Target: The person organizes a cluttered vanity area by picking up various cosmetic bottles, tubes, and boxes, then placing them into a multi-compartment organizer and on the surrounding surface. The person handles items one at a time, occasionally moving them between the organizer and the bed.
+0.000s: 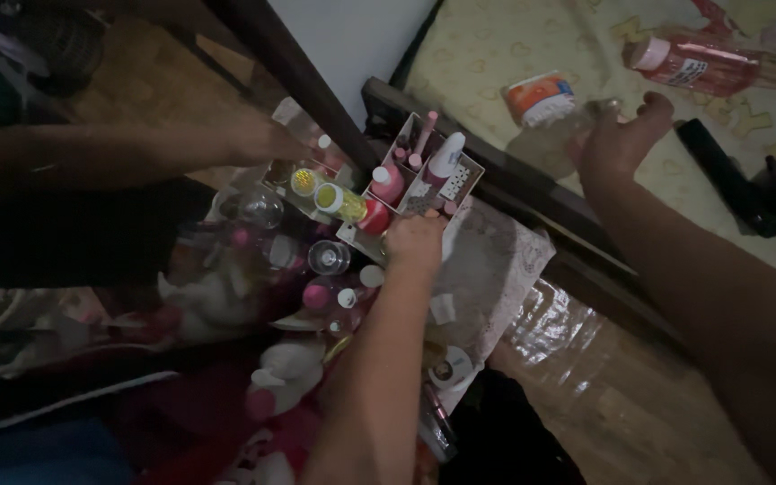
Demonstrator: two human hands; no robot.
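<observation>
Crowded tabletop (496, 269) | left fingers (406, 235) clamp organizer (410, 193) edge | right fingers (653, 110) grip unclear, over bed (496, 45)

left hand (415, 241): bare, no ring or watch seen | right hand (617, 139): bare | both forearms: uncovered, no sleeves in view | lighting dim, finer detail unclear

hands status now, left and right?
Left hand: closed on the edge of the white compartment organizer.
Right hand: over the bed, curled around a clear bottle; a firm grip cannot be told.
</observation>
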